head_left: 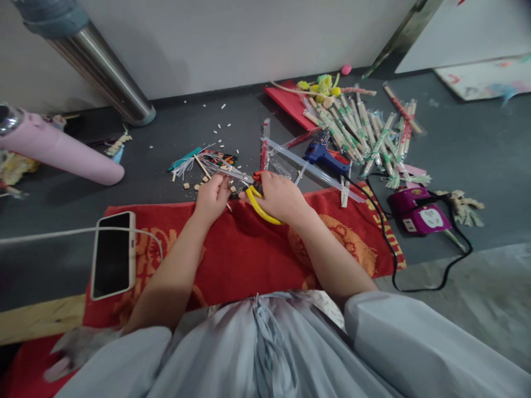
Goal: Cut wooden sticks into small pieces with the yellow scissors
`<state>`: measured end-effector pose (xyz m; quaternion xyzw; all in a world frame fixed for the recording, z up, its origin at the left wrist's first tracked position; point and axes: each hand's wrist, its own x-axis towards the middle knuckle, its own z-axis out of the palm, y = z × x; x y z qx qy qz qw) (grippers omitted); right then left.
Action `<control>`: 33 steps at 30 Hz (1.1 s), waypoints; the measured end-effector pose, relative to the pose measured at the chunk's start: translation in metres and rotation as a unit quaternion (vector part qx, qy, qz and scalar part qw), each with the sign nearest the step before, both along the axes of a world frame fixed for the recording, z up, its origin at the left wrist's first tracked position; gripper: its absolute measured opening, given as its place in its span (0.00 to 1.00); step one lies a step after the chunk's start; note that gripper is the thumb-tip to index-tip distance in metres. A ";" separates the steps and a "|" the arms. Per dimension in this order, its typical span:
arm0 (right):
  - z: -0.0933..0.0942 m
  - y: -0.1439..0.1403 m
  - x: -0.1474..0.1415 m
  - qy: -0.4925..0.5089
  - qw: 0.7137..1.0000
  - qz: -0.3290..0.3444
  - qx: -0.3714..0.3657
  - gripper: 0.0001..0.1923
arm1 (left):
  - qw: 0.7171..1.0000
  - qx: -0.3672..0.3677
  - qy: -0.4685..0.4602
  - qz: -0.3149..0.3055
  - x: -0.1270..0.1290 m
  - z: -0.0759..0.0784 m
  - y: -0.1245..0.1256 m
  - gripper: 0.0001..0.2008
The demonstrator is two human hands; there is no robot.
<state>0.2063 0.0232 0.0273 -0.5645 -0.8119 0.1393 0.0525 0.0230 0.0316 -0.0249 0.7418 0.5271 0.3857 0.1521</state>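
My right hand [282,196] grips scissors with yellow handles [263,211], their metal blades [238,175] pointing left toward my other hand. My left hand [212,196] is closed with its fingertips pinched just below the blades. A thin wooden stick [202,165] passes through or under its fingers, showing above and below them; the grip itself is partly hidden. Around the hands lie small cut pale pieces [186,186], a bundle of thin white strands [191,166], a teal strip [185,159] and a dark patterned piece [226,158].
A red towel [244,254] covers the front edge, with a phone [114,255] on it. A blue glue gun [326,155], wrapped sticks [352,127] and a purple power socket [418,210] are at right. A pink bottle [66,146] and steel flask [108,72] are at left.
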 end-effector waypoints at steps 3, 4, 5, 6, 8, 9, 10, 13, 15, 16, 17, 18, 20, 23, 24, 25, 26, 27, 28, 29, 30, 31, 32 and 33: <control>-0.001 0.000 0.000 -0.001 1.000 0.003 0.002 0.39 | 1.000 0.011 0.004 -0.005 0.000 -0.001 0.000 0.23; -0.001 0.000 0.000 -0.001 1.000 0.003 0.002 0.39 | 1.000 0.013 0.005 -0.008 0.000 -0.001 0.001 0.23; -0.001 0.000 0.000 -0.001 1.000 0.003 0.001 0.39 | 1.000 0.014 0.005 -0.010 0.000 -0.001 0.001 0.22; -0.001 0.000 0.000 0.000 1.000 0.003 0.000 0.39 | 1.000 0.014 0.006 -0.012 -0.001 -0.001 0.001 0.22; -0.001 0.000 0.000 0.002 1.000 0.002 -0.002 0.39 | 1.000 0.012 0.006 -0.014 -0.001 -0.001 0.001 0.21; -0.001 0.000 0.000 0.003 1.000 0.001 -0.003 0.39 | 1.000 0.011 0.006 -0.014 -0.001 -0.002 0.001 0.21; -0.001 0.000 0.000 0.003 1.000 0.001 -0.003 0.39 | 1.000 0.011 0.005 -0.015 -0.002 -0.002 0.001 0.20; -0.001 0.001 0.000 0.003 1.000 0.002 -0.002 0.38 | 1.000 0.011 0.004 -0.016 -0.002 -0.003 0.001 0.19; -0.001 0.001 0.001 0.003 1.000 0.005 -0.002 0.38 | 1.000 0.009 0.003 -0.017 -0.003 -0.003 0.001 0.18; -0.001 0.001 0.001 0.003 1.000 0.007 -0.002 0.38 | 1.000 0.008 0.002 -0.018 -0.003 -0.003 0.001 0.17; -0.002 0.001 0.001 0.002 1.000 0.008 -0.001 0.38 | 1.000 0.006 0.002 -0.018 -0.003 -0.003 0.001 0.17; -0.002 0.001 0.001 0.001 1.000 0.008 0.000 0.38 | 1.000 0.005 0.001 -0.019 -0.003 -0.004 0.001 0.17; -0.002 0.001 0.001 -0.003 1.000 0.007 0.002 0.38 | 1.000 0.005 0.000 -0.020 -0.003 -0.004 0.002 0.17; -0.002 0.001 0.001 -0.008 1.000 0.007 -0.001 0.38 | 1.000 0.005 -0.002 -0.023 -0.004 -0.004 0.002 0.17; -0.002 0.001 0.001 -0.008 1.000 0.008 -0.002 0.38 | 1.000 0.005 -0.002 -0.023 -0.004 -0.004 0.002 0.17; -0.001 0.001 0.001 -0.007 1.000 0.009 -0.004 0.38 | 1.000 0.004 -0.002 -0.022 -0.004 -0.004 0.002 0.17; -0.001 0.001 0.001 -0.006 1.000 0.009 -0.005 0.38 | 1.000 0.003 -0.002 -0.022 -0.004 -0.003 0.002 0.17; -0.001 0.001 0.001 -0.005 1.000 0.010 -0.006 0.39 | 1.000 0.003 -0.002 -0.021 -0.003 -0.003 0.002 0.17; -0.001 0.001 0.002 -0.005 1.000 0.010 -0.005 0.39 | 1.000 0.004 -0.002 -0.021 -0.003 -0.003 0.002 0.17; -0.001 0.001 0.002 -0.005 1.000 0.010 -0.005 0.39 | 1.000 0.005 -0.002 -0.021 -0.003 -0.002 0.001 0.17; -0.001 0.001 0.002 -0.005 1.000 0.010 -0.005 0.39 | 1.000 0.005 -0.002 -0.022 -0.003 -0.002 0.001 0.18; 0.000 0.001 0.002 -0.006 1.000 0.010 -0.005 0.39 | 1.000 0.004 -0.002 -0.022 -0.002 -0.001 0.001 0.18; 0.000 0.001 0.002 -0.006 1.000 0.010 -0.006 0.39 | 1.000 0.003 -0.002 -0.021 -0.002 0.000 0.001 0.18; 0.000 0.001 0.002 -0.005 1.000 0.011 -0.007 0.39 | 1.000 -0.001 -0.001 -0.019 -0.002 0.000 0.001 0.18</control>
